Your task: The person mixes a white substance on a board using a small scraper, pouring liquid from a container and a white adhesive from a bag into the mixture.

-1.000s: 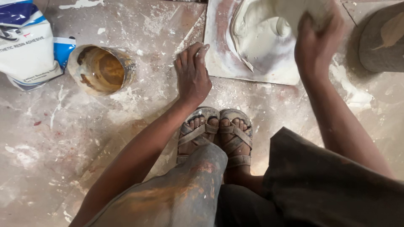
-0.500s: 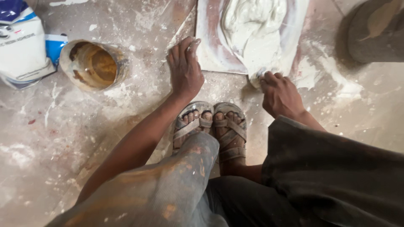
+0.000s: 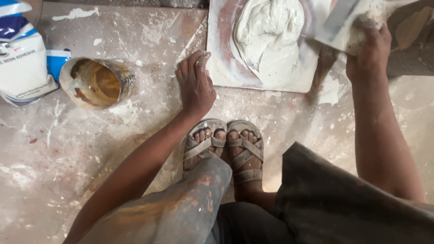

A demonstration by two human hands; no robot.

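Right hand (image 3: 368, 43) closed round a putty-loaded scraper (image 3: 346, 22), raised just right of the putty mound (image 3: 271, 38) on its board (image 3: 221, 68). Left hand (image 3: 195, 86) flat, empty, on the floor by the board's corner. Risk: a clump dropping off, probably onto the sandals (image 3: 226, 149). Far left of left hand: open tin (image 3: 97, 83), white-and-blue bag (image 3: 22, 58).

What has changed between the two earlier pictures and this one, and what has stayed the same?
The right hand, low at the board's near edge half a second ago, has risen to the upper right and grips a putty-smeared scraper. The left hand stays flat on the floor beside the board. The putty mound, tin and bag have not moved.
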